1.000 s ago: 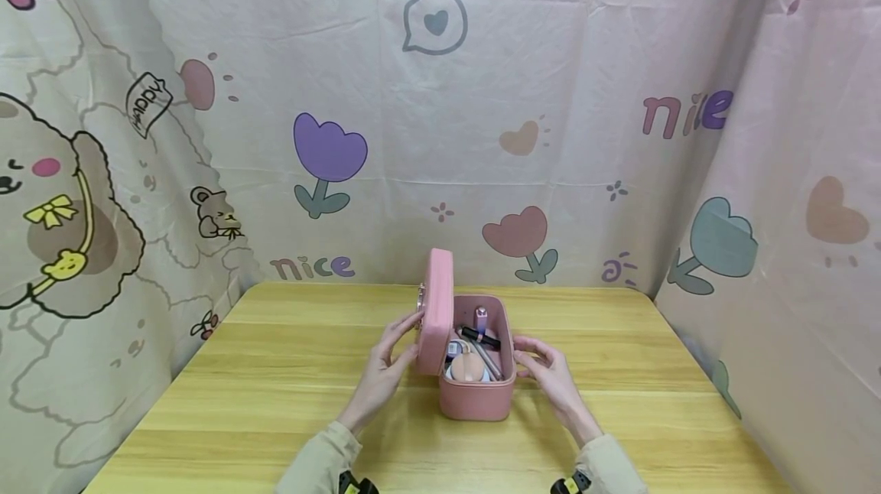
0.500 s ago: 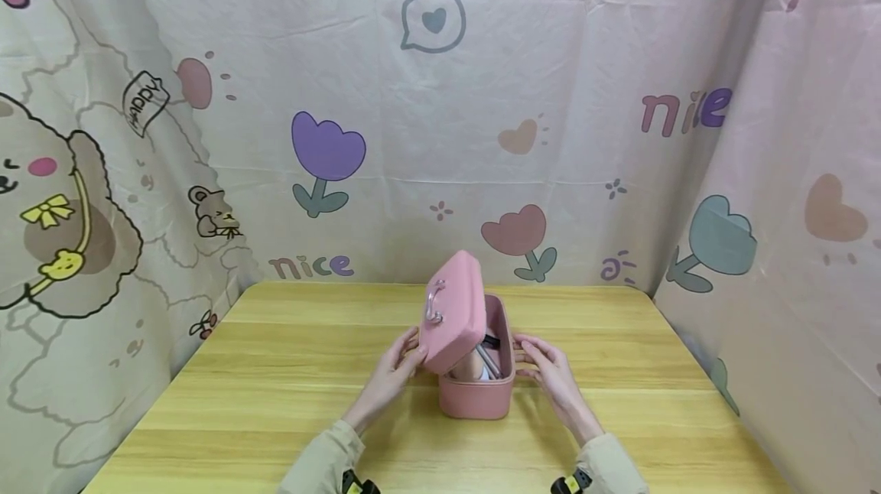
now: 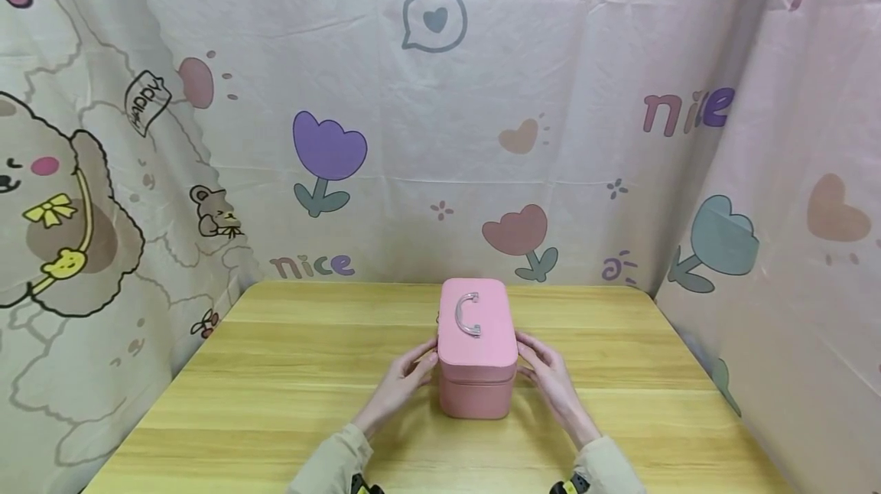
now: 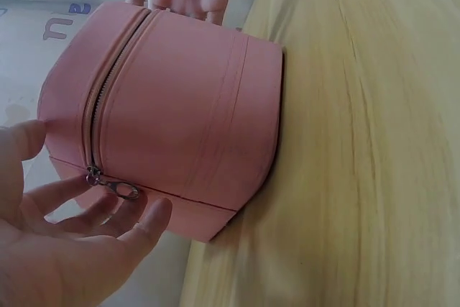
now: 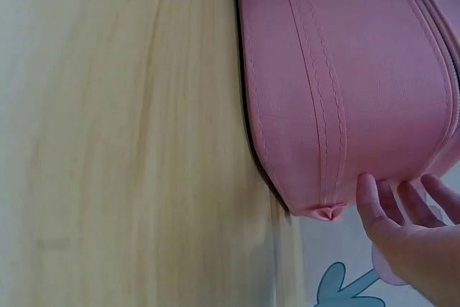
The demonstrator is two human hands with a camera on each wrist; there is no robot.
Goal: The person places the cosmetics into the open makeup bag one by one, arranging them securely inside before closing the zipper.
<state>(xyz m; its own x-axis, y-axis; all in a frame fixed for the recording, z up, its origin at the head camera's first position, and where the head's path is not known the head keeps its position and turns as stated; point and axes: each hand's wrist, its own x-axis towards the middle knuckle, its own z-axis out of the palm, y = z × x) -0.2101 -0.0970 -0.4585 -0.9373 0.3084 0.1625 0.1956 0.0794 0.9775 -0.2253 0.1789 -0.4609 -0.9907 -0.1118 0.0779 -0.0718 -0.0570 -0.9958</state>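
A pink cosmetic case point(image 3: 477, 398) with a silver handle point(image 3: 468, 315) stands upright on the wooden table, its lid point(image 3: 492, 326) down over the body. In the left wrist view its zip is undone along the front, and a metal zip pull point(image 4: 121, 189) hangs at the left corner. My left hand point(image 3: 402, 378) is at the left side, thumb against the lid and relaxed fingers beside the zip pull. Against the right side, my right hand point(image 3: 551, 379) rests its fingertips, slightly bent. The cosmetics inside are hidden by the lid.
The wooden table point(image 3: 289, 372) extends on both sides of the case. Behind it and at both sides hangs a printed cloth point(image 3: 413, 134). A small pink fabric tab point(image 5: 327, 212) sticks out low on the case's back right.
The lid has swung from upright at the left down onto the case, covering the cosmetics. My left hand followed it slightly to the right; the right hand stayed at the case's side.
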